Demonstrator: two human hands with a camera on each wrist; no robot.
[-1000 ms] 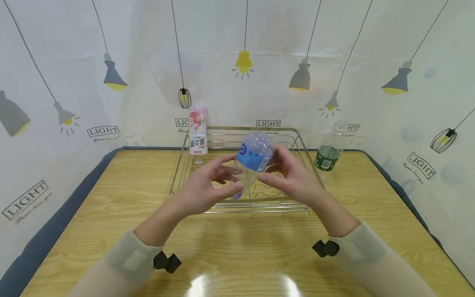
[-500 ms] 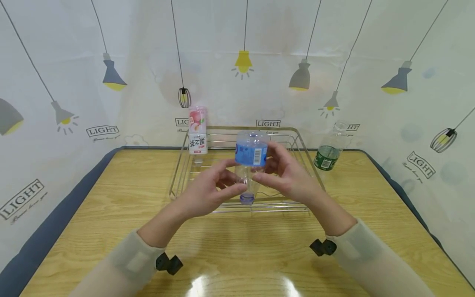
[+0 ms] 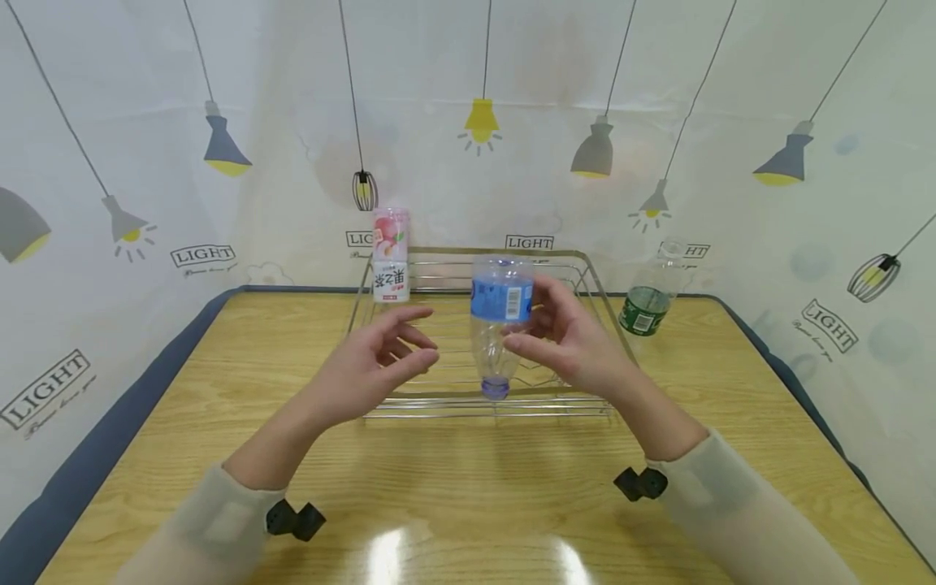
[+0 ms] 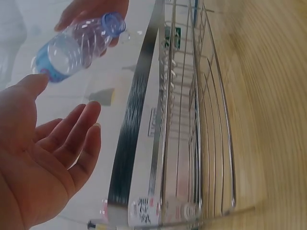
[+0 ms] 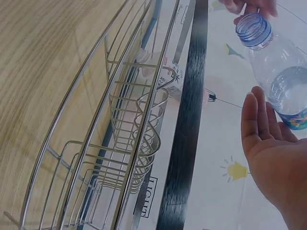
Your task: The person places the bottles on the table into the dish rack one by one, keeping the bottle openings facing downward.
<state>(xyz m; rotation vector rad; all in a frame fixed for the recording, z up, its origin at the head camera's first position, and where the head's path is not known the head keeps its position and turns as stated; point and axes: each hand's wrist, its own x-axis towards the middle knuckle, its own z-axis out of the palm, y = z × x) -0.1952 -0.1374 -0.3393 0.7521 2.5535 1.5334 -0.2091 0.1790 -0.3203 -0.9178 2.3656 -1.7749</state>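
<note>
My right hand (image 3: 581, 341) holds a clear plastic bottle (image 3: 501, 305) with a blue label, thumb on the near side and fingers behind it. The bottle is upside down, its purplish neck pointing down, over the wire rack (image 3: 439, 404). In the right wrist view the bottle neck (image 5: 254, 31) is uncapped. My left hand (image 3: 373, 361) is apart from the bottle, to its left, with fingers loosely bent and nothing in them. The left wrist view shows the left palm (image 4: 43, 163) facing up below the bottle (image 4: 76, 48).
A pink and white bottle (image 3: 391, 256) is upside down at the rack's back left corner. Right of the rack, a clear bottle with a green label (image 3: 649, 292) stands on the wooden table (image 3: 468, 487). A patterned curtain (image 3: 439, 49) surrounds the table.
The bottle went from tilted to straight upside down. My left hand has let go of it and drawn back to the left, while the right hand keeps its grip.
</note>
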